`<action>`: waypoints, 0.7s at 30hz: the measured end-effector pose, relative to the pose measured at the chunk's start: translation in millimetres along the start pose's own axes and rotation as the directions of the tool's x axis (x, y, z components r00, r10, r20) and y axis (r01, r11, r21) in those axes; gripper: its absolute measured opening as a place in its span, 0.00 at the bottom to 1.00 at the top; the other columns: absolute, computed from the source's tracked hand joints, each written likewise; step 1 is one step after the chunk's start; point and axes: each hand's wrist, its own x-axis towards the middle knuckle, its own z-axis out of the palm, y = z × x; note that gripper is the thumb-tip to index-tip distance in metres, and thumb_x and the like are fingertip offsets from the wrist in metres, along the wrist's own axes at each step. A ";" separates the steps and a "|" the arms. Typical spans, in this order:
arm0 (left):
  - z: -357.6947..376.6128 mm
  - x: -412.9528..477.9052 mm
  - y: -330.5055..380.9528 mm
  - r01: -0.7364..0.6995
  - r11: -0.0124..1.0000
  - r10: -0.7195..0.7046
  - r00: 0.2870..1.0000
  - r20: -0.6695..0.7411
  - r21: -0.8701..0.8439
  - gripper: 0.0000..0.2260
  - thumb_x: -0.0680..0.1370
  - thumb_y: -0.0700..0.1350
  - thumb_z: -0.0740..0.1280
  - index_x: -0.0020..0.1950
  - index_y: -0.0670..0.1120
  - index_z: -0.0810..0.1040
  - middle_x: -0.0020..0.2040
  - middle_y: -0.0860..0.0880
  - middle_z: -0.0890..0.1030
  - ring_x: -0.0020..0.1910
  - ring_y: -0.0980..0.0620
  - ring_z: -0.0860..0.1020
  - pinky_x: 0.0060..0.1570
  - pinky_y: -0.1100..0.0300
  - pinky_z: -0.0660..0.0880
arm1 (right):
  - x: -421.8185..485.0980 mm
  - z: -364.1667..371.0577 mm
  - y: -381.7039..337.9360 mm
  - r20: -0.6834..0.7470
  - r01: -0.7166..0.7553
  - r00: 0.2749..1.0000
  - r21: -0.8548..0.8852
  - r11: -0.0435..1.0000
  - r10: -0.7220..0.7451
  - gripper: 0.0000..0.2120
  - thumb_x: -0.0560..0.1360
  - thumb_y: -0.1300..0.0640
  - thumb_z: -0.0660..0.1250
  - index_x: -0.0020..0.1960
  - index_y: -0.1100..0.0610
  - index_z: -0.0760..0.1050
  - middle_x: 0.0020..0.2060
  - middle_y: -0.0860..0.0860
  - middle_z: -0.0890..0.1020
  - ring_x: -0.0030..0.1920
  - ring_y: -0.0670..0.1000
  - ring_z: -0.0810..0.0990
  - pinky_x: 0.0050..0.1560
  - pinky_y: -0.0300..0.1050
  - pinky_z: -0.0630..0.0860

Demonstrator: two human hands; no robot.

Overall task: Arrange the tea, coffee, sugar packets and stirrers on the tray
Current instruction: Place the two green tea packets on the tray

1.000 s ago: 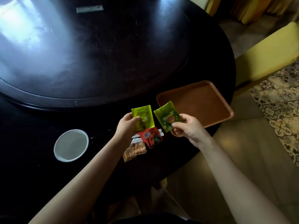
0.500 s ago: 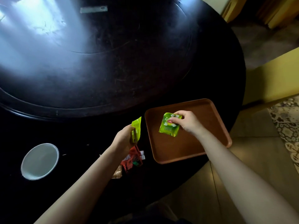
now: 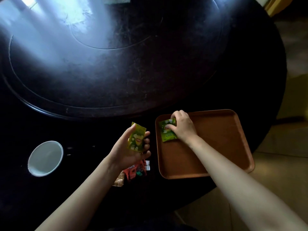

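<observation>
two green tea packets are in play. the right hand (image 3: 182, 126) presses one green tea packet (image 3: 167, 133) flat against the floor of the brown tray (image 3: 221, 139), in the tray's far left corner, with the fingers curled over the packet's upper edge and the thumb on its face. the left hand (image 3: 131, 147) is palm up just left of the tray, above the dark table (image 3: 116, 64), and cradles the second green tea packet (image 3: 137, 139) between thumb and bent fingers (its printed face is turned up toward the camera). under that hand's wrist, on the table, lie a red packet (image 3: 135, 171), a tan packet (image 3: 119, 180) and the white ends of some slim sachets (image 3: 147, 165), all partly hidden. a white cup (image 3: 45, 158) stands well apart to the left.
</observation>
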 end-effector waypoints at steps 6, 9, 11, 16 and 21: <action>9.3 4.2 -8.3 -0.069 0.998 0.069 0.997 -0.037 -0.009 0.18 0.75 0.48 0.60 0.62 0.42 0.73 0.58 0.40 0.79 0.54 0.44 0.79 0.54 0.48 0.77 | -5.3 8.0 1.8 -0.121 -0.023 0.992 0.050 0.998 0.029 0.20 0.69 0.50 0.71 0.54 0.61 0.71 0.52 0.59 0.74 0.53 0.58 0.73 0.55 0.50 0.72; 11.4 5.6 -10.6 -0.121 0.992 0.122 0.992 -0.023 0.023 0.19 0.77 0.48 0.58 0.66 0.44 0.71 0.62 0.42 0.77 0.62 0.45 0.75 0.60 0.49 0.74 | -18.0 1.6 -11.6 -0.196 -0.037 0.977 0.242 0.970 0.086 0.17 0.72 0.51 0.66 0.52 0.63 0.73 0.48 0.60 0.76 0.47 0.56 0.75 0.50 0.47 0.72; 12.8 7.9 -11.2 -0.142 0.989 0.143 0.990 -0.010 0.045 0.19 0.75 0.49 0.59 0.65 0.46 0.72 0.64 0.45 0.77 0.64 0.48 0.74 0.63 0.50 0.71 | -37.4 -7.3 -24.2 -0.208 -0.014 0.972 0.424 0.906 0.113 0.14 0.73 0.51 0.63 0.46 0.64 0.75 0.41 0.58 0.78 0.41 0.52 0.75 0.44 0.40 0.70; 27.1 13.4 -19.3 -0.153 0.987 0.149 0.985 0.085 0.046 0.17 0.74 0.49 0.59 0.61 0.47 0.76 0.55 0.48 0.82 0.53 0.51 0.80 0.57 0.56 0.75 | -92.2 -19.6 -57.3 0.265 -0.247 0.962 0.747 0.617 0.065 0.03 0.74 0.60 0.66 0.47 0.59 0.76 0.38 0.50 0.80 0.38 0.41 0.78 0.41 0.31 0.75; 27.3 17.2 -20.6 -0.242 0.926 0.247 0.969 0.021 0.289 0.12 0.73 0.46 0.66 0.53 0.43 0.79 0.45 0.44 0.84 0.45 0.48 0.81 0.45 0.57 0.79 | -95.9 -38.8 -44.2 0.303 -0.371 0.927 0.823 0.430 0.220 0.10 0.71 0.69 0.64 0.36 0.56 0.73 0.29 0.51 0.75 0.26 0.45 0.72 0.25 0.33 0.69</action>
